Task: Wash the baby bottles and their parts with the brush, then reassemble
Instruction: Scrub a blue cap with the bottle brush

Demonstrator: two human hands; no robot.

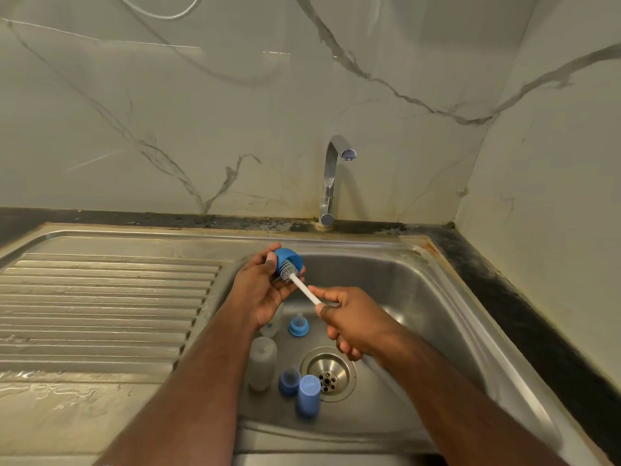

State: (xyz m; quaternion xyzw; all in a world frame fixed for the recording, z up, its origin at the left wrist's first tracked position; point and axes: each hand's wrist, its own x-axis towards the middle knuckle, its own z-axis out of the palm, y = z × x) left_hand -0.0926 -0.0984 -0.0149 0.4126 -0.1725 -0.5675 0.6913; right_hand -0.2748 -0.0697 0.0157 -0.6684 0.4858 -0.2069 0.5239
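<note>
left hand (260,290) grips a blue cap (285,258) over the far left of the sink (420,297), open side tipped toward the right hand (353,319) so the brush (295,280) reaches in. right hand pinches the white handle, bristles inside the cap. below wait two bottles (262,364), a nipple ring (298,326) and two blue caps (307,395) near the drain (331,373), so drips land in the basin. tap (332,176) looks off.

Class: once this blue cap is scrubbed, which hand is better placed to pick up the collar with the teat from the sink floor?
Probably the left hand. It need only drop the cap, and the collar lies just below it. The right hand grips the brush.
</note>
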